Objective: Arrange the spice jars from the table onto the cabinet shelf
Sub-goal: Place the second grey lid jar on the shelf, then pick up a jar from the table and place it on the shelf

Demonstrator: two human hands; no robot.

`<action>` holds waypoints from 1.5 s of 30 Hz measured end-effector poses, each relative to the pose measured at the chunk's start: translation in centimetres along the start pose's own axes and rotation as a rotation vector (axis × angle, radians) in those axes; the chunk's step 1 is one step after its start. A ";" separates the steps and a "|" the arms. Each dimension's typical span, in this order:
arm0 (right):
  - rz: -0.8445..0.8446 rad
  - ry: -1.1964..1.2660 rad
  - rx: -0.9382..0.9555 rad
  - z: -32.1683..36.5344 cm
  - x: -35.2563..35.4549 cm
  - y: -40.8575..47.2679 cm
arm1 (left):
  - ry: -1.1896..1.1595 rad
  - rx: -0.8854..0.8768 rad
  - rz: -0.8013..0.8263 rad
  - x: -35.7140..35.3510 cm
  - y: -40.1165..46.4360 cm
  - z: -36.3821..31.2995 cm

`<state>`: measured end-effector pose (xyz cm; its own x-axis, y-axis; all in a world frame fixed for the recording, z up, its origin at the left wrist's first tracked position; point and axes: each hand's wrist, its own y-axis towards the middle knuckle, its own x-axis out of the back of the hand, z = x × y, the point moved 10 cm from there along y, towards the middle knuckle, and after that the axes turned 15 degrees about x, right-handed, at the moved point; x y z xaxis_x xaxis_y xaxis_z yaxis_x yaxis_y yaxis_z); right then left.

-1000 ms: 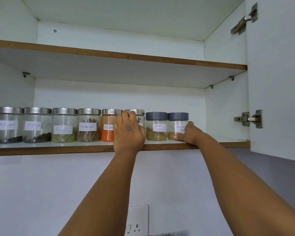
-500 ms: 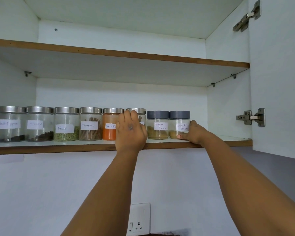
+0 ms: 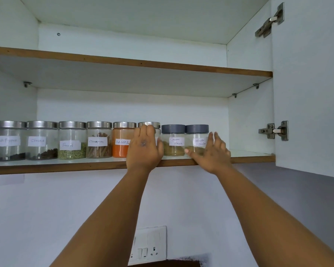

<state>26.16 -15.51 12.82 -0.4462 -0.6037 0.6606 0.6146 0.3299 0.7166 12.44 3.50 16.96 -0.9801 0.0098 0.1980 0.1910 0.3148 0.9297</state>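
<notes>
Looked up into an open white wall cabinet (image 3: 123, 105) with brown-edged boards. Counted eight clear glass spice jars in one row along the front of the lower cabinet shelf (image 3: 66, 166), side by side and upright. From the left: six with brushed steel lids, paper labels reading black pepper (image 3: 8, 140), cloves (image 3: 41, 140), fennel (image 3: 71, 141), cinnamon (image 3: 98, 140), red chilli powder (image 3: 121, 140), and a sixth jar (image 3: 150, 125) mostly hidden, label unreadable. Then two smaller jars with grey plastic lids, garam masala (image 3: 173, 140) and coriander powder (image 3: 197, 139).

Saw the left hand (image 3: 144, 149) spread flat over the front of the sixth jar, fingers straight and reaching up to its lid. Saw the right hand (image 3: 212, 151) wide and relaxed just beside the coriander jar, thumb low in front of it, fingers clear of the glass, gripping nothing.

Noted the upper shelf (image 3: 162, 65) above, the white cabinet door (image 3: 308, 83) swung open at right on two steel hinges (image 3: 276, 131). Below, a pale painted wall (image 3: 46, 218) and a white switch-and-socket plate (image 3: 148, 244).
</notes>
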 end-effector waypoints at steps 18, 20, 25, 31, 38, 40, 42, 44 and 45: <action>0.309 0.155 -0.453 -2.0 -18.9 -41.6 | -0.051 0.698 0.861 0.1 -47.3 9.4; 0.447 0.076 -0.425 -2.0 -20.8 -46.4 | -0.019 0.681 0.990 0.7 -51.0 9.9; 0.980 -0.015 -0.398 -1.3 -25.3 -57.9 | 0.125 0.691 1.297 2.4 -58.5 11.3; 0.761 0.204 -0.504 -0.9 -24.5 -60.0 | 0.086 0.999 1.508 4.1 -64.9 13.7; 0.449 0.525 -0.672 1.1 -22.1 -55.0 | -0.757 2.282 1.176 7.9 -68.0 12.6; 0.371 0.646 -0.752 1.9 -21.5 -54.1 | -1.020 2.448 1.105 8.1 -68.0 11.6; 0.384 0.719 -0.765 3.1 -21.8 -53.5 | -1.258 2.462 1.131 7.8 -66.9 10.3; 0.362 0.833 -0.782 4.2 -22.0 -53.2 | -1.447 2.428 1.135 7.9 -65.2 9.0; 0.318 0.911 -0.830 4.3 -22.2 -53.3 | -1.521 2.382 1.153 8.0 -64.3 8.6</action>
<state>0.50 -16.53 -39.11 0.1987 -0.9687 0.1487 0.9800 0.1983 -0.0173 -8.14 -8.50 -43.96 -0.3907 0.3686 -0.8435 0.7146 -0.4562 -0.5304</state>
